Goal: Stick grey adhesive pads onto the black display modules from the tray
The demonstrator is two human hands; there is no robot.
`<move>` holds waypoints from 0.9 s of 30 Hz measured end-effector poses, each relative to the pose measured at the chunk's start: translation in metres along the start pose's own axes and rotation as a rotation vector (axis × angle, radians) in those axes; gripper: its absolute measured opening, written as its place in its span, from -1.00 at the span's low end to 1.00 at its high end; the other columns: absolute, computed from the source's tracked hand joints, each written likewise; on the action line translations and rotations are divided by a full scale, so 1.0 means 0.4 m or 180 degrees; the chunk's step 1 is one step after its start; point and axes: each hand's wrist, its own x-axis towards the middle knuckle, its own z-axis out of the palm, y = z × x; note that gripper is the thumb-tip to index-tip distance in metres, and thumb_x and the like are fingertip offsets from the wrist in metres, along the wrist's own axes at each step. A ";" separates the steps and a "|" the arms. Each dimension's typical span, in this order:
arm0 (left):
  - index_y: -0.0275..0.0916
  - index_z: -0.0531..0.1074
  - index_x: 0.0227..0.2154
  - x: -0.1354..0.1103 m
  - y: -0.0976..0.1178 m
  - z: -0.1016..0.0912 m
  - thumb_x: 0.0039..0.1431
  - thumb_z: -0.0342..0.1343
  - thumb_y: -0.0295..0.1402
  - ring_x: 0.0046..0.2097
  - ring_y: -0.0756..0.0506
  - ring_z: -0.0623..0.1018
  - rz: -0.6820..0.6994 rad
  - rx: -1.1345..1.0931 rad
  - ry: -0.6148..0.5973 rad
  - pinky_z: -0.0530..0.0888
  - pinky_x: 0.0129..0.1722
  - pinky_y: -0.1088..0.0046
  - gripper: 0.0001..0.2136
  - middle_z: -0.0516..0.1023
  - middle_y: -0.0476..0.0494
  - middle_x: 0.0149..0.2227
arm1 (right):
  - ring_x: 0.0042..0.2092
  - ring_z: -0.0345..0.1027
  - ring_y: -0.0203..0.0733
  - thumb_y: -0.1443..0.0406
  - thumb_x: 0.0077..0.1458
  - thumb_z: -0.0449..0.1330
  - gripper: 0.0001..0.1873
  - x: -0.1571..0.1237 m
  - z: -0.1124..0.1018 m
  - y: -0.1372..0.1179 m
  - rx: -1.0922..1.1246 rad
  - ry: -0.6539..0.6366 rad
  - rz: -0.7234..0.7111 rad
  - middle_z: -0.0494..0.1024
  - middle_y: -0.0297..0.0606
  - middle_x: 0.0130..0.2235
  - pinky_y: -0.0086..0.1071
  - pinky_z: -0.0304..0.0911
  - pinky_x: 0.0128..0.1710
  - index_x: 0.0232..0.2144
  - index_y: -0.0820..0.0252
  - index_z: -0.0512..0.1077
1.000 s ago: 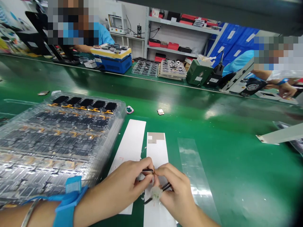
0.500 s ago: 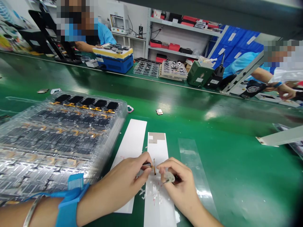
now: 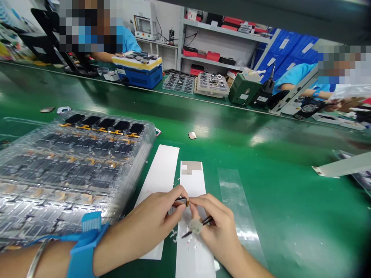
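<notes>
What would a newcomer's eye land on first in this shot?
The stack of clear plastic trays at the left stands out first, filled with dark modules trailing orange flex cables, on a glossy green workbench. At the bottom centre, the left hand, with a blue wrist strap, pinches a small dark part. The right hand holds black tweezers over white paper strips.

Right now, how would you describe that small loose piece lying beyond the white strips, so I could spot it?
Start at the green workbench, with a stack of clear plastic trays on the left. Just past the far ends of two white paper strips, a small pale rectangular piece lies flat on the green, set apart from the tray's rows of black parts.
</notes>
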 end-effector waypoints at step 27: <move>-0.11 0.07 -0.29 -0.015 0.029 -0.009 0.39 -0.18 -0.21 -0.45 0.00 0.22 -0.0330 -0.1121 -0.0334 0.19 -0.44 0.46 -0.86 0.24 0.17 -0.51 | -0.64 -0.30 -0.49 -0.01 -0.05 0.36 -0.59 0.026 0.006 0.002 0.2809 -0.0306 0.2342 0.00 -0.60 -0.70 -0.48 -0.37 -0.64 -0.51 0.23 0.44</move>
